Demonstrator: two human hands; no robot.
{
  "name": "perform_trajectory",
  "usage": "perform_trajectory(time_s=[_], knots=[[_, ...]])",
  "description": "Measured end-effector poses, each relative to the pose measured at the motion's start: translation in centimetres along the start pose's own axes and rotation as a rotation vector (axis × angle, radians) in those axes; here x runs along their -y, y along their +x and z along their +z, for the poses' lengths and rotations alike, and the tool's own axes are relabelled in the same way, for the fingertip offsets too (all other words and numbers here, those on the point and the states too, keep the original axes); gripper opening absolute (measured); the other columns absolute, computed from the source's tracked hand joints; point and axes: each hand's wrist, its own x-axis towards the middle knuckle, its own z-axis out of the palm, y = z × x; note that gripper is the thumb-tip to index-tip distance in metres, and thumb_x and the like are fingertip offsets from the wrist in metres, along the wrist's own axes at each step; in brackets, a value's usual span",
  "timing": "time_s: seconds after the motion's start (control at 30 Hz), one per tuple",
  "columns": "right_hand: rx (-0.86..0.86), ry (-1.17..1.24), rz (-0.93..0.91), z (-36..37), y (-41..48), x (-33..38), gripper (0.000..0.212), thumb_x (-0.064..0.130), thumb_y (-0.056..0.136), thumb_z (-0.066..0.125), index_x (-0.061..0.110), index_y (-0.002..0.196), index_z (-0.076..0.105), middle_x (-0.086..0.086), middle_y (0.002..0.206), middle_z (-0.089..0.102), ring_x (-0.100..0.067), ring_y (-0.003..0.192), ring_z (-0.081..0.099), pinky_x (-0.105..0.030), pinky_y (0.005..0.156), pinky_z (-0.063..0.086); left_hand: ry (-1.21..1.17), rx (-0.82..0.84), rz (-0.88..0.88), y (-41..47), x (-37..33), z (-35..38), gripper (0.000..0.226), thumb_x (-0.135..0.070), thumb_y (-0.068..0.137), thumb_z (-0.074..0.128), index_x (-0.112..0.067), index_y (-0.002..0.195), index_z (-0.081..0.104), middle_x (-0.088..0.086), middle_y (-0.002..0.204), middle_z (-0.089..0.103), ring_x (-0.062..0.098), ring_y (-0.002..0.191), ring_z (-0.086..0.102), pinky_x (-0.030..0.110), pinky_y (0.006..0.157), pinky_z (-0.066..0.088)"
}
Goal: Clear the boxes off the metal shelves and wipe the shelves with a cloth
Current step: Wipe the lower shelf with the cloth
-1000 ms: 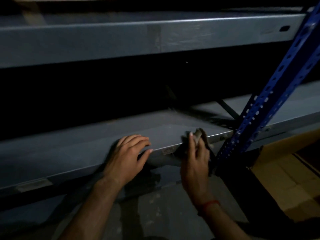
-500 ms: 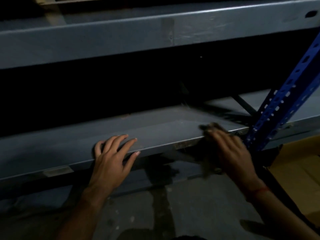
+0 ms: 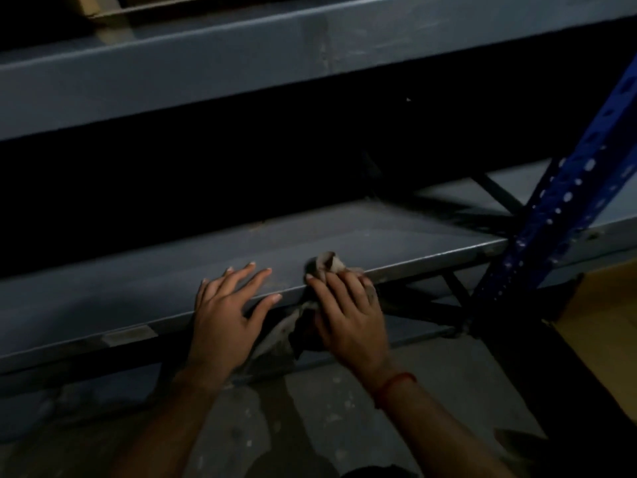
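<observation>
A grey metal shelf runs across the middle of the view, bare of boxes. My left hand rests flat on its front edge with straight, spread fingers. Just to its right, my right hand presses a crumpled grey cloth onto the same front edge; part of the cloth sticks out past my fingertips and the rest hangs below the shelf lip. An upper grey shelf beam crosses the top.
A blue perforated upright stands at the right, with dark cross braces behind it. A cardboard box sits low at the far right. Another box corner shows on the upper shelf. Concrete floor lies below.
My right hand has slid the cloth leftward along the shelf's front edge, from near the blue upright to beside my left hand. The left hand stays on the edge.
</observation>
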Motion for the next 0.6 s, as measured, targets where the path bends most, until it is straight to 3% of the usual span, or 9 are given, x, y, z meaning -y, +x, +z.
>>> perform_trajectory(time_s=[0.07,0.13,0.3,0.43,0.53,0.6], knots=[[0.007,-0.087,-0.188,-1.5,-0.2,-3.4,0.043,0.029,0.107,0.033,0.016,0.136,0.061,-0.007,0.132,0.064,-0.027,0.125,0.056,-0.044,0.104,0.045,-0.038,0.010,0.001,0.1,0.3,-0.2,0.057,-0.064,0.090,0.043,-0.032,0.132,0.064,-0.001,0.141,0.058,0.031,0.127,0.051,0.058,0.107,0.039],[0.008,-0.140,-0.202,-3.2,-1.1,-8.0,0.040,0.023,0.109,0.034,0.012,0.137,0.060,-0.011,0.135,0.062,-0.031,0.126,0.057,-0.047,0.108,0.043,-0.085,0.020,0.002,0.2,0.6,-0.3,0.057,-0.065,0.089,0.044,-0.034,0.133,0.064,-0.003,0.142,0.057,0.030,0.130,0.049,0.057,0.109,0.037],[-0.003,-0.172,0.246,-6.1,-2.8,-15.3,0.045,0.003,0.097,0.057,0.003,0.142,0.051,-0.020,0.142,0.052,-0.039,0.142,0.036,-0.059,0.113,0.033,-0.099,0.032,-0.021,0.2,0.3,-0.4,0.059,-0.066,0.088,0.043,-0.033,0.134,0.063,-0.003,0.143,0.056,0.032,0.132,0.047,0.056,0.110,0.037],[-0.116,-0.020,0.369,-3.2,-1.9,-10.2,0.039,0.004,0.100,0.046,0.001,0.137,0.055,-0.022,0.142,0.051,-0.036,0.142,0.036,-0.054,0.119,0.026,-0.071,0.063,-0.033,0.3,0.1,-0.8,0.060,-0.066,0.088,0.042,-0.034,0.135,0.062,-0.003,0.143,0.057,0.032,0.130,0.048,0.055,0.110,0.038],[-0.097,0.118,0.216,-0.7,-1.3,-3.8,0.042,-0.002,0.097,0.044,0.003,0.137,0.057,-0.018,0.139,0.055,-0.033,0.139,0.042,-0.054,0.118,0.027,-0.031,0.126,-0.049,0.6,-0.4,-1.4,0.063,-0.067,0.087,0.039,-0.034,0.136,0.061,-0.001,0.144,0.056,0.031,0.128,0.049,0.049,0.111,0.038],[-0.054,0.190,0.058,1.0,-0.6,1.0,0.040,0.003,0.101,0.042,0.004,0.138,0.057,-0.016,0.137,0.058,-0.032,0.135,0.047,-0.052,0.118,0.029,-0.007,0.161,-0.062,0.8,-0.5,-1.8,0.065,-0.066,0.086,0.038,-0.032,0.137,0.060,0.000,0.143,0.056,0.029,0.125,0.050,0.041,0.108,0.038]])
